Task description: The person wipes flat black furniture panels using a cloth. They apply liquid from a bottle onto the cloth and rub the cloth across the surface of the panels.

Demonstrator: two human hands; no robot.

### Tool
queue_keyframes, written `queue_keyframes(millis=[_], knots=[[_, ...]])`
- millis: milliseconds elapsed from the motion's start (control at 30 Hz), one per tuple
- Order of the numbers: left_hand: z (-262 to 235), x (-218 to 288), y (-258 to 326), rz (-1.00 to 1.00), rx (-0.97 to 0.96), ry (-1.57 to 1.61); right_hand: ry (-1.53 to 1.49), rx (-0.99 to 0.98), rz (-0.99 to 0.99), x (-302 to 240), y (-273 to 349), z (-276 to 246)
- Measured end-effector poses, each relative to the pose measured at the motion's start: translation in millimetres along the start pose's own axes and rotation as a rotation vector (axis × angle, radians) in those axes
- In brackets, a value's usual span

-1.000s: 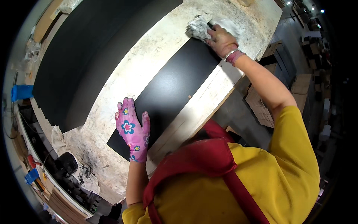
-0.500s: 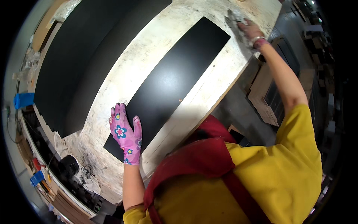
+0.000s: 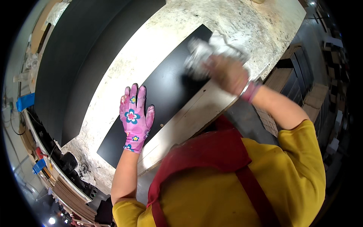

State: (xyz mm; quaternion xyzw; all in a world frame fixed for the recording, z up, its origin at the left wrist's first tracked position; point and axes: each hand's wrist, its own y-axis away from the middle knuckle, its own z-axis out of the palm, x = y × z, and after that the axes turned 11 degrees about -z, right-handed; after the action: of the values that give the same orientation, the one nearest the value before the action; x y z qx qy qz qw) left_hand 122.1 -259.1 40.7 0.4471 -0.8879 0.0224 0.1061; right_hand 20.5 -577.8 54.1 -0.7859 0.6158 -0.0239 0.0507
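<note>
A long, narrow black panel [image 3: 166, 90] lies at a slant on a stained, pale worktable [image 3: 264, 34]. My left hand [image 3: 133, 119], in a pink flowered glove with smudged fingertips, rests flat across the panel's near-left part with the fingers stretched out. Smeared by motion, my right hand [image 3: 230, 75] holds a crumpled white rag [image 3: 200, 56] against the panel's far-right end. The rag and hand hide part of that end. On the panel's near edge, a small round copper-coloured spot [image 3: 162, 125] shows beside my left hand.
Larger black panels [image 3: 98, 56] lie along the table's far left. At the left rim are a blue object [image 3: 25, 102] and a black round container [image 3: 69, 162]. Cardboard-coloured boxes and dark panels [image 3: 280, 81] stand on the floor right of the table.
My right hand has come back from the bare table beyond the panel's far end onto the panel, bringing the rag. My left hand stays flat on the panel. The view has shifted slightly.
</note>
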Motion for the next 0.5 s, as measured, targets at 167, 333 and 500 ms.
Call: queue_keyframes(millis=[167, 333, 500], knots=[[-2.9, 4.2, -4.8, -0.007, -0.020, 0.020, 0.044, -0.046, 0.066, 50.0, -1.8, -20.4], [-2.1, 3.0, -3.1, -0.014, -0.020, 0.022, -0.111, 0.031, -0.122, -14.0, -4.1, -7.5], [-5.4, 3.5, -0.9, -0.018, -0.014, 0.027, -0.008, 0.057, -0.080, 32.5, -14.5, -17.3]])
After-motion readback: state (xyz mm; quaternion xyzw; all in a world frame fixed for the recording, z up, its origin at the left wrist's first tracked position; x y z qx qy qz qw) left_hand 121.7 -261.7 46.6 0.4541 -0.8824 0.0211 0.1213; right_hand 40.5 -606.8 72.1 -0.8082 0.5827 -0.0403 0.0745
